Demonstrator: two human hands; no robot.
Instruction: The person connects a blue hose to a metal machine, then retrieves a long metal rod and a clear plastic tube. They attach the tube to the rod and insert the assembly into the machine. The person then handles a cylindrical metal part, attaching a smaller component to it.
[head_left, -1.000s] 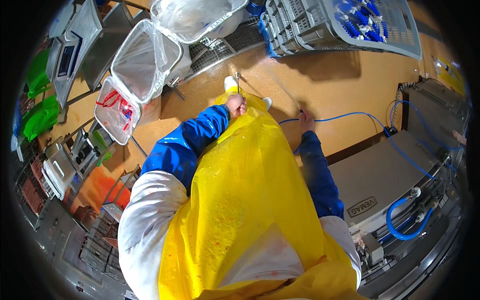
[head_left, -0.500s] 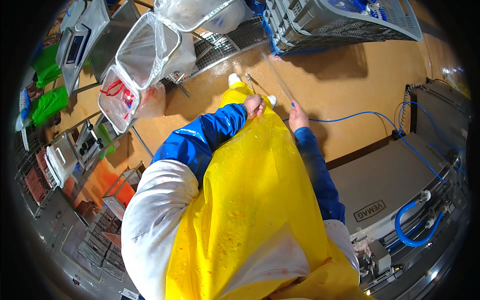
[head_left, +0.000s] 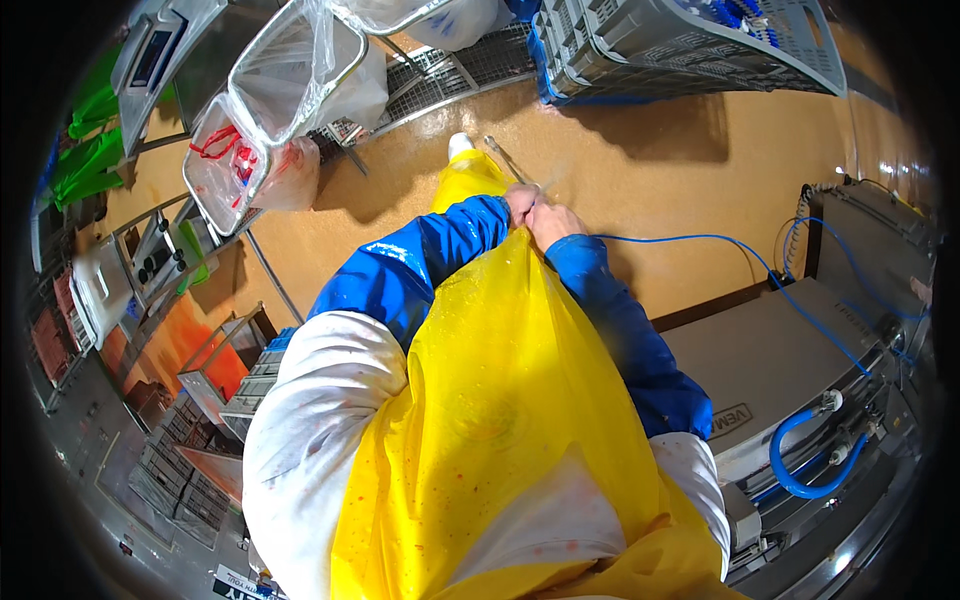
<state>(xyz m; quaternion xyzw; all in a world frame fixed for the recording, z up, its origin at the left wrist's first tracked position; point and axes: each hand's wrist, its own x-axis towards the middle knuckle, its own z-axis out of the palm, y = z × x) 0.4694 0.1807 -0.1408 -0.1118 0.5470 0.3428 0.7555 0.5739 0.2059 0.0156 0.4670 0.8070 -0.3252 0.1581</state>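
Note:
Out in front of the yellow apron (head_left: 490,330), my two hands are close together. My left hand (head_left: 519,202) is closed round a slim metal sharpening steel (head_left: 503,158), which points away from me and slightly left. Against it, on the right, my right hand (head_left: 557,224) is closed on a knife; the blade (head_left: 546,187) shows only as a faint smear, and the handle is hidden in the fingers. Blue sleeves cover both forearms. A thin blue hose (head_left: 690,238) passes behind the right hand, toward the machine.
Grey plastic crates (head_left: 640,60) stand at the far right on the tan floor (head_left: 690,190). Clear bags hang in metal frames (head_left: 300,75) at far left. A grey machine (head_left: 770,350) with a thick blue hose (head_left: 785,465) is close on my right. Metal racks (head_left: 215,370) stand left.
My right hand has swung left, bringing the knife from apart on the right to beside my left hand. My left hand has shifted slightly. The whole view has turned a little.

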